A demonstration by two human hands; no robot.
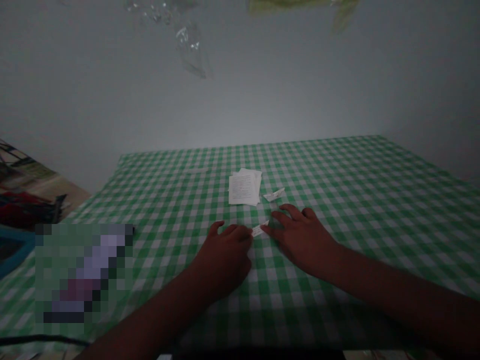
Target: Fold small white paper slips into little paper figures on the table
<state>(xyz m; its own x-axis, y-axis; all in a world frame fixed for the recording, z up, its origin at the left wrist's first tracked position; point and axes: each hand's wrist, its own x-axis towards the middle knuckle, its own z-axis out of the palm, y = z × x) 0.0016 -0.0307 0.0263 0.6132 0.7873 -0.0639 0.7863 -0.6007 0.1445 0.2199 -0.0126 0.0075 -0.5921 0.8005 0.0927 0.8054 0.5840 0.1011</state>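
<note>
A small folded piece of printed paper [259, 229] lies low over the checked tablecloth between my hands. My left hand [227, 255] is closed at its left end, fingers curled; the thumb is mostly hidden. At the other end, my right hand [303, 240] pinches the paper near the thumb tip, its other fingers bent and apart. Just beyond my right fingers sits another folded piece of paper [274, 195], tilted on the cloth. Farther back is a loose stack of printed paper sheets [243, 189], slightly fanned.
A green and white checked tablecloth [168, 200] covers the table, which meets a pale wall [262, 90]. A pixelated object [93, 270] lies at the left, with a dark cable [45, 339] near the front edge. Clear plastic [191, 50] hangs on the wall.
</note>
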